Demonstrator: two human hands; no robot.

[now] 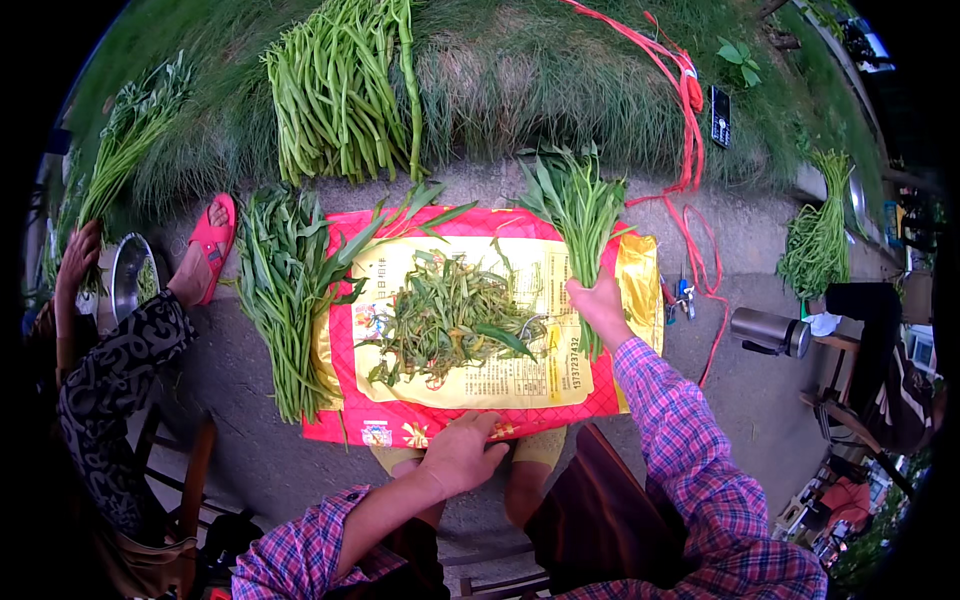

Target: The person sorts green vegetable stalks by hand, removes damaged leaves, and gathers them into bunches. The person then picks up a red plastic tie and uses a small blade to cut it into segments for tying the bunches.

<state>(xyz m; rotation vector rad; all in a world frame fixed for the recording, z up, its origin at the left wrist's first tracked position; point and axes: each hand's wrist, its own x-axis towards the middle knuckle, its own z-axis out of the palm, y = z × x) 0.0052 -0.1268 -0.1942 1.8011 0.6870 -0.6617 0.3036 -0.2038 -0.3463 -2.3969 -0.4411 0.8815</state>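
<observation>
My right hand [598, 304] is closed around the stems of a bunch of leafy greens [585, 210], over the right side of a red and yellow printed sack [442, 420]. The bunch's leaves point away from me. My left hand [466, 452] rests on the sack's near edge, with the fingers partly spread and nothing seen in it. A loose heap of trimmed leaves and stem bits [457, 315] lies on the middle of the sack. Along the sack's left side lies a larger pile of leafy greens [289, 300], its stems towards me.
Beyond the sack, a thick bundle of green stems [341, 97] lies on grass. Red plastic twine [694, 142] runs beside a phone [720, 116]. Tools [685, 295] and a steel flask [769, 332] are at right. Another person's hand [81, 251] holds greens at left, near a metal basin [135, 277].
</observation>
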